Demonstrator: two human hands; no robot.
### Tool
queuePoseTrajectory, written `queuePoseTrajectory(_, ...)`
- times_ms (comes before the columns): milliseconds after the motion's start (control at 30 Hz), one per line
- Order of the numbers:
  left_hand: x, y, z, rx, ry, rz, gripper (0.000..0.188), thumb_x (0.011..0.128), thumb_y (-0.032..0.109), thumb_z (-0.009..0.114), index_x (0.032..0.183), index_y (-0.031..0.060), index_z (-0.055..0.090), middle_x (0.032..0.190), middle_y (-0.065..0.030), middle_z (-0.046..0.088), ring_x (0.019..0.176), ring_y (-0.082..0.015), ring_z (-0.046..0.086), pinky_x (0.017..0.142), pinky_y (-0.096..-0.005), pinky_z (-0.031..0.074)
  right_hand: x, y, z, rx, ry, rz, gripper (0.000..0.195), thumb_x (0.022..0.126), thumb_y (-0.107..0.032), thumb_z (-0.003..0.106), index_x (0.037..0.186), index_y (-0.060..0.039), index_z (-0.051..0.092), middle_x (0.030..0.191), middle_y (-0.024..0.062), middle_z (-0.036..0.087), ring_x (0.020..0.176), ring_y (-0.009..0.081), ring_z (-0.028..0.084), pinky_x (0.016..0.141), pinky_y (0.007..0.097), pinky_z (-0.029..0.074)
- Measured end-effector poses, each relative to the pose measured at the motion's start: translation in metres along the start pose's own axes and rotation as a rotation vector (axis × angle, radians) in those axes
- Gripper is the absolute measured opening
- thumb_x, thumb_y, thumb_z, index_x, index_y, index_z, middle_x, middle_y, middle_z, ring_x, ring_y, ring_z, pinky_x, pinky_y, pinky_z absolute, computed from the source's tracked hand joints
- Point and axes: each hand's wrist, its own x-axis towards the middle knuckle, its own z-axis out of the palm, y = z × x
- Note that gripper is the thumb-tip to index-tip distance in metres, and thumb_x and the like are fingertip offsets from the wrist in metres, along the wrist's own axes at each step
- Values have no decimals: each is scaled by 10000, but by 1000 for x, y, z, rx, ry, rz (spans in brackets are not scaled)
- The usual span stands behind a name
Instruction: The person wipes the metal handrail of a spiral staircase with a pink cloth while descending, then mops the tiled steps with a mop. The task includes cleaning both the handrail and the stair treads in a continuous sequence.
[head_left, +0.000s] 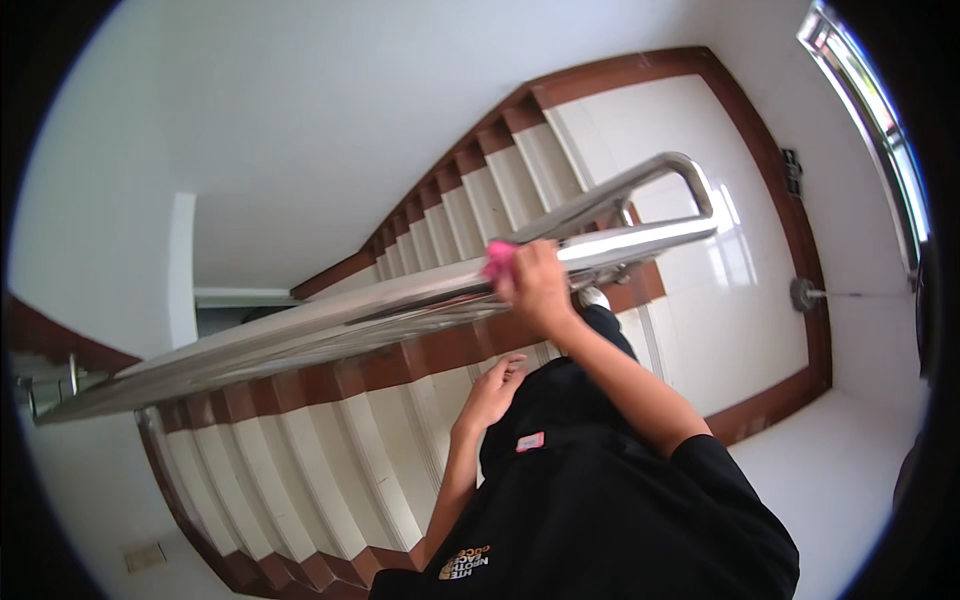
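Observation:
My right hand (538, 289) grips a bunched pink cloth (499, 262) and presses it on the stainless steel handrail (405, 291) of a staircase. Just to the right of that hand, the rail runs on to a bent, rounded end. My left hand (495, 390) hangs below the rail, near my waist, with its fingers a little curled and nothing seen in it. Part of its palm side is hidden.
Tiled steps with red-brown edging (345, 450) lie below the rail, and another flight (480, 191) lies beyond it. A glossy landing (757, 300) is at the right, beside a wall with a window (874, 112). One shoe (595, 299) shows beneath the rail.

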Motion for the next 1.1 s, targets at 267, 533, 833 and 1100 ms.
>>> queuePoseTrajectory(267,12,33,33,-27,-225,-39,351,1003,296,533,1264,64,567,1068,-115,693,1015,-193,659,898,-321,492,-25,153,-70,-390,56,531,284,880,-259,588,1028,-17,588,984,209,585,923,383,533,823,494,428)
queuePoseTrajectory(533,36,41,26,208,-339,-55,409,967,323,537,1161,-30,610,1122,-240,667,1111,-337,632,923,-383,478,34,-38,-8,90,-182,69,232,837,-197,689,1026,-101,595,996,103,552,964,295,537,823,402,408)
queuePoseTrajectory(833,42,-12,18,-163,-114,144,341,982,302,564,1225,65,600,1029,-159,695,953,-256,674,844,-354,514,6,133,-121,141,-454,495,291,846,-62,680,1125,-37,599,1164,145,636,1049,347,637,881,405,529)
queuePoseTrajectory(1100,11,-62,0,-208,76,68,387,983,364,541,1263,98,570,1036,-154,692,950,-275,672,863,-361,507,39,-27,-25,227,-524,-239,425,678,43,737,1055,-81,587,1313,150,510,1217,366,505,997,444,451)
